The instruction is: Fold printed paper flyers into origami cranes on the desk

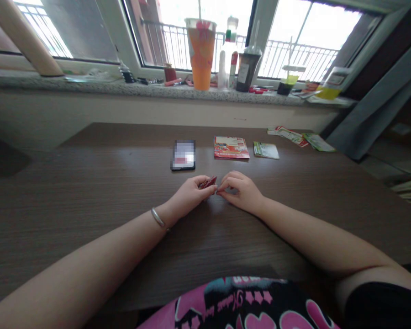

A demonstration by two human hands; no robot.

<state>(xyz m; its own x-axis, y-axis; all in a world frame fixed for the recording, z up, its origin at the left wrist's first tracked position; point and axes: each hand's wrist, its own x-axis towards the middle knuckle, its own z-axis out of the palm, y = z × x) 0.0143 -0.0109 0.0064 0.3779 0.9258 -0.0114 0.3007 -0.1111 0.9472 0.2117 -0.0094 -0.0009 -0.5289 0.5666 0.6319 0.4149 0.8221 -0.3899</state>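
My left hand (193, 189) is closed around a small, flat, dark red patterned piece like a card or packet (208, 183). Its edge sticks up between thumb and fingers, and the rest is hidden in the palm. My right hand (239, 189) is just to the right, thumb and fingertips pinched together, almost touching the left thumb. Whether anything thin is between them I cannot make out. Beyond the hands lie a phone (184, 155), a stack of red and cream printed cards or leaflets (231, 148) and a smaller green and white card stack (266, 150).
Several green and red printed packets or cards (292, 136) lie at the far right of the brown table (106, 183). Along the windowsill (96, 87) stand a tall orange cup (201, 55), a dark cup (247, 71), bottles and small items. A grey curtain (373, 100) hangs at the right.
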